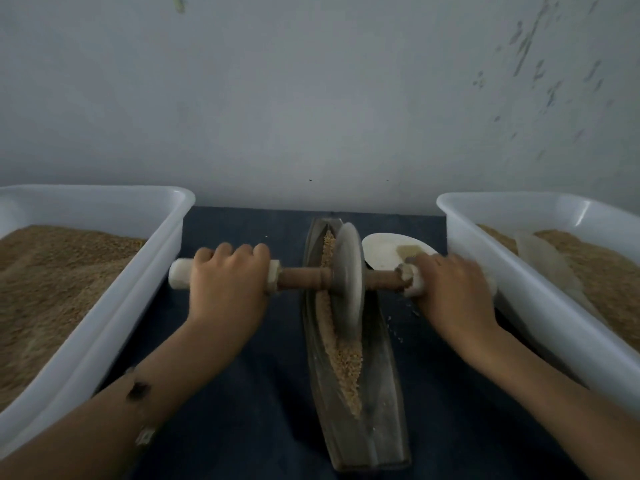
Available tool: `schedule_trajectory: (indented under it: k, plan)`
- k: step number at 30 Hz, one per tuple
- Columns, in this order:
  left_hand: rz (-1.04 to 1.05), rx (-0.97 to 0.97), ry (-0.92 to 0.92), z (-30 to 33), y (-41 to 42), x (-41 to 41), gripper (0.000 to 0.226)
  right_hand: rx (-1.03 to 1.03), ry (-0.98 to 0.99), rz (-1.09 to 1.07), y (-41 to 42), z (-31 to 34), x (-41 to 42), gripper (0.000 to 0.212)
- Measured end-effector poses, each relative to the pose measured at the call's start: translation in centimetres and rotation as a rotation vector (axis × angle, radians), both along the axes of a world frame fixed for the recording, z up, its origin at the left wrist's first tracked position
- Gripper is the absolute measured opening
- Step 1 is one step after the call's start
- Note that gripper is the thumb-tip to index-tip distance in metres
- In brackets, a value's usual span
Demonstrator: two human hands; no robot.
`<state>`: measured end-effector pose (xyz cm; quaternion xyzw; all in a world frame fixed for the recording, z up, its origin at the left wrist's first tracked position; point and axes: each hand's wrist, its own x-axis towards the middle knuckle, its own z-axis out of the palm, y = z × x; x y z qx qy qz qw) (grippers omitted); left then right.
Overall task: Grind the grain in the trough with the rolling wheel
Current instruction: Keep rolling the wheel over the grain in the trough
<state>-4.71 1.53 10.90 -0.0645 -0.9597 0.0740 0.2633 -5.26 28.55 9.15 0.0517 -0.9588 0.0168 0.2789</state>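
The left hand [227, 284] is curled over the axle's [301, 278] white left grip, knuckles up. The right hand [450, 292] is wrapped round the right grip, largely hidden beneath it. The rolling wheel [348, 282] is seated in the trough [377, 393], mid-desk, toward its far edge, upon grain [346, 362]. 2 bins are cropped by the frame.

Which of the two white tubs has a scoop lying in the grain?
The white plastic tub on the right: a pale scoop lies on its grain. The left white tub holds only grain.
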Motion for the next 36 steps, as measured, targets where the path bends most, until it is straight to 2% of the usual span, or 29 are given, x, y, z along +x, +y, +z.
schedule_trajectory:
  k: [4, 8, 11, 13, 15, 19, 22, 25, 30, 32, 36]
  plan:
    - [-0.217, 0.049, 0.031, 0.9, -1.2, 5.7, 0.042, 0.048, -0.010, 0.075, 0.9, 0.8, 5.4, 0.030]
    - [-0.272, 0.055, 0.017, 1.1, -2.3, 8.1, 0.041, 0.101, 0.008, 0.156, 1.3, 1.8, 7.9, 0.043]
    - [-0.242, 0.090, -0.083, 0.8, -2.1, 6.9, 0.045, 0.080, 0.033, 0.165, 0.9, 1.8, 6.9, 0.041]
    - [-0.113, 0.032, -0.135, 0.4, -1.7, 4.6, 0.039, 0.101, 0.049, 0.130, 0.3, 1.5, 5.1, 0.034]
    - [-0.014, 0.060, -0.160, -0.4, -1.6, 2.1, 0.036, 0.148, 0.052, 0.058, -0.4, 1.4, 2.6, 0.025]
    - [0.032, 0.184, -0.152, -1.1, -1.2, -2.8, 0.027, 0.204, 0.025, -0.006, -1.3, 2.2, -3.5, 0.009]
    - [0.078, 0.235, -0.262, -0.2, -1.0, -6.3, 0.012, 0.185, 0.049, -0.041, -1.5, 2.8, -7.1, 0.007]
    - [0.093, 0.241, -0.252, 0.3, -0.7, -8.5, 0.015, 0.166, 0.095, -0.068, -1.5, 2.9, -8.6, 0.005]
    - [0.085, 0.181, -0.189, -0.1, -0.6, -7.1, 0.022, 0.158, 0.104, -0.068, -1.2, 2.1, -6.5, 0.010]
    - [0.057, 0.179, -0.182, -0.4, -0.8, -4.7, 0.017, 0.172, 0.100, -0.043, -1.2, 2.0, -4.1, 0.011]
    - [0.005, 0.120, -0.222, -0.6, -1.8, 1.4, 0.022, 0.158, 0.093, 0.046, -0.7, 2.0, 2.4, 0.028]
